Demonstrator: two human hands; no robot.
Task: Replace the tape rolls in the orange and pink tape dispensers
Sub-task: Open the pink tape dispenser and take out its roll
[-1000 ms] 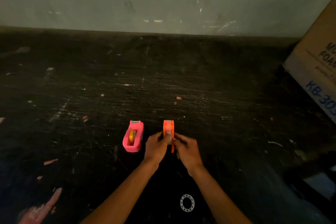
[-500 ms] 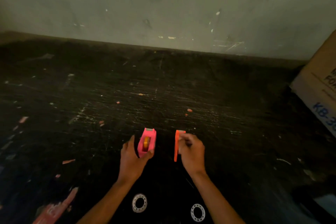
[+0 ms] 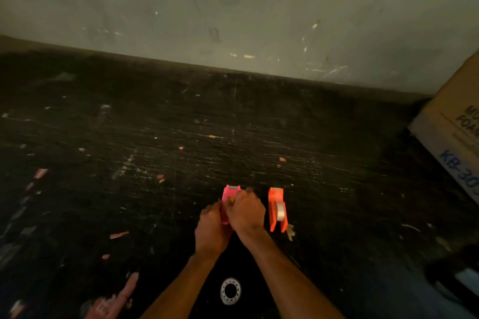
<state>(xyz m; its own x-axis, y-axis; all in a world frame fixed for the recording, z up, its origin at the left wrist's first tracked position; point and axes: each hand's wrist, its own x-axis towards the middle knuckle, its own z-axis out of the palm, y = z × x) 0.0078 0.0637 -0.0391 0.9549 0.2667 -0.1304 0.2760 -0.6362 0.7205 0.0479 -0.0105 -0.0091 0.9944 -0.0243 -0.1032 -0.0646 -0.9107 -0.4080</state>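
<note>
Both hands (image 3: 230,217) now on pink dispenser (image 3: 229,193)

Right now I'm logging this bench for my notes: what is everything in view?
pink tape dispenser: one, pink, centre of bench, between both hands
orange tape dispenser: one, orange, clear roll inside, just right of the pink one
tape roll: one, clear-white ring, flat between the forearms
cardboard box: one, brown, blue print, right edge
bench: one, black, scratched
wall: one, grey, behind
left hand: grip on pink dispenser
right hand: grip on pink dispenser
</note>
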